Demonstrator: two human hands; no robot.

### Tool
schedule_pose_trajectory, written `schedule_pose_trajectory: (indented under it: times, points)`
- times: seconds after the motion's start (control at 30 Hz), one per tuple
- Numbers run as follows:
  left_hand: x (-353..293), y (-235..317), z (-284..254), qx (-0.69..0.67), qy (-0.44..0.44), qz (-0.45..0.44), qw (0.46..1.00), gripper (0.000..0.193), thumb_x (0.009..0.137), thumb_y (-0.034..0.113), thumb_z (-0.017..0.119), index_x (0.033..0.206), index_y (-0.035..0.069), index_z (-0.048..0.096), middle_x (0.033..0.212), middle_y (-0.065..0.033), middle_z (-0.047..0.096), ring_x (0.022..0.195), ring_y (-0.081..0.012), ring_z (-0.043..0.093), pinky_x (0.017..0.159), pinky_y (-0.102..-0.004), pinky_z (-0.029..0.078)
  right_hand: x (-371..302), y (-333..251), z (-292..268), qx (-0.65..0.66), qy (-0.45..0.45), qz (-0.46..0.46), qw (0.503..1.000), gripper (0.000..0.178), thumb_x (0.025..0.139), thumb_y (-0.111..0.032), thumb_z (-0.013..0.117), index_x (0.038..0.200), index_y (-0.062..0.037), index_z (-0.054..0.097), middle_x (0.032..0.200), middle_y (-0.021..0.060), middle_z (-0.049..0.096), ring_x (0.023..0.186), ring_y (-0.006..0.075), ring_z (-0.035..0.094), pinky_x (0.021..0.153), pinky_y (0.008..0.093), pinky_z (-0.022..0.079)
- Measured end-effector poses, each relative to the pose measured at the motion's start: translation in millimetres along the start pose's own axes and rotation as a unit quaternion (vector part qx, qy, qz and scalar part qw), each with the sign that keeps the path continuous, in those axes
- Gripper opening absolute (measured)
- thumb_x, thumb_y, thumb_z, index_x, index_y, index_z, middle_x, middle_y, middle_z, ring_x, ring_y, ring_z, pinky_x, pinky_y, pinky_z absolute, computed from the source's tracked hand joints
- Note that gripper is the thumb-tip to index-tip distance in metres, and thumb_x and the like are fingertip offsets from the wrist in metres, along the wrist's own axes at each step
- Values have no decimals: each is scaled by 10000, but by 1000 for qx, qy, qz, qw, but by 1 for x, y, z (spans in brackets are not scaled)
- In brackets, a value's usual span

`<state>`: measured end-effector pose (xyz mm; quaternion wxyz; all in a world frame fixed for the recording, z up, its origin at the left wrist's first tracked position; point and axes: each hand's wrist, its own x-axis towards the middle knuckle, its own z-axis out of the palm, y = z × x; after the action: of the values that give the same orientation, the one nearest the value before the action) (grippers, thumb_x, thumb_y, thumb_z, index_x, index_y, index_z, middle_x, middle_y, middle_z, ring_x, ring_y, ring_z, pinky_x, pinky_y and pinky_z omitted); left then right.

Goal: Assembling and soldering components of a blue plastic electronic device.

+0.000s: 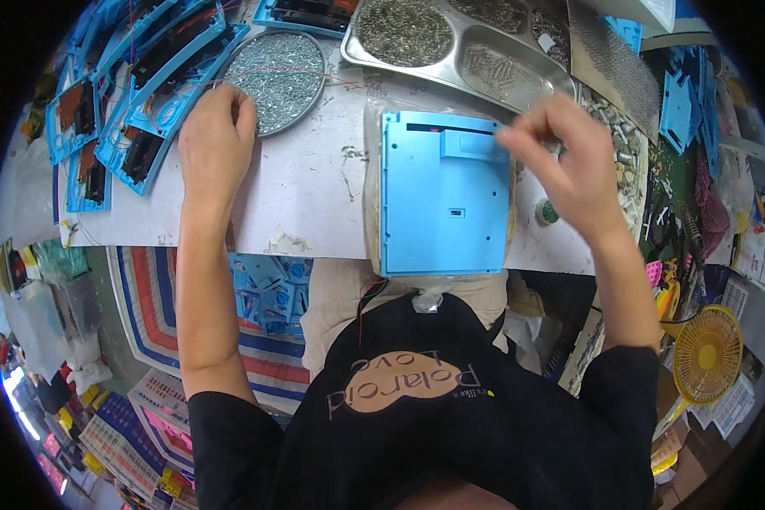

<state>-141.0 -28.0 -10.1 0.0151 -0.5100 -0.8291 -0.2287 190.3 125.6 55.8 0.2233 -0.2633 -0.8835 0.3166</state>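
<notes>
A flat light-blue plastic housing (pixel 433 195) lies on a clear plastic bag (pixel 372 212) at the table's front edge, with a raised block and a dark slot near its far end. My right hand (pixel 569 157) hovers at its far right corner, fingers curled in a pinch; what they hold, if anything, is too blurred to tell. Left of it, my left hand (pixel 218 136) is closed with fingertips pointing down, between a round dish (pixel 319 89) of small silver screws and a blue casing (pixel 149 127) with dark parts. Whatever its fingertips hold is hidden.
Several wired blue casings pile up at the far left. A metal compartment tray (pixel 450 72) of small parts stands at the back. Loose small cylindrical parts (pixel 625 157) fill the right side, near a small green-topped item (pixel 546 212). A yellow fan (pixel 707 355) stands lower right.
</notes>
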Motion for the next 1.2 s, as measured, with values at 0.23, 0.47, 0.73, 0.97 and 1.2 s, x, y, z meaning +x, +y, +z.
schedule_pose_trajectory:
  times: [0.23,0.47,0.73,0.97,1.2]
  points:
    - [4,8,-6,-20,17,47,999,143,921,145,669,958,11,702,894,-166,692,790,-332,671,722,-425,516,-53,15,26,-77,55,-61,994,204,832,-181,782,830,-64,615,777,69,588,775,302,535,755,395,420]
    - [-69,120,-9,-335,-151,154,917,74,861,80,753,933,59,753,843,-56,711,716,-187,650,658,-298,489,-57,31,37,-66,85,-171,979,243,723,-140,866,835,-97,655,745,31,618,724,258,555,706,383,423]
    - [-78,160,15,-217,-128,394,884,215,791,124,794,993,89,729,866,-15,613,722,-186,599,612,-347,436,-57,40,34,-29,85,-203,975,294,688,-140,891,943,-96,752,726,18,617,704,228,560,675,359,418]
    - [-77,161,8,-144,-158,471,856,336,813,152,730,1136,64,705,915,-7,588,738,-167,576,606,-320,429,-63,41,19,13,110,-137,984,329,699,-73,878,1012,-62,777,713,25,616,650,193,548,632,326,412]
    - [-74,150,-3,-172,-145,381,897,296,863,102,692,1155,60,715,947,-55,652,747,-212,638,616,-341,497,-50,37,-11,-4,136,-129,982,301,754,-48,857,1045,-63,781,763,18,653,666,181,575,652,319,445]
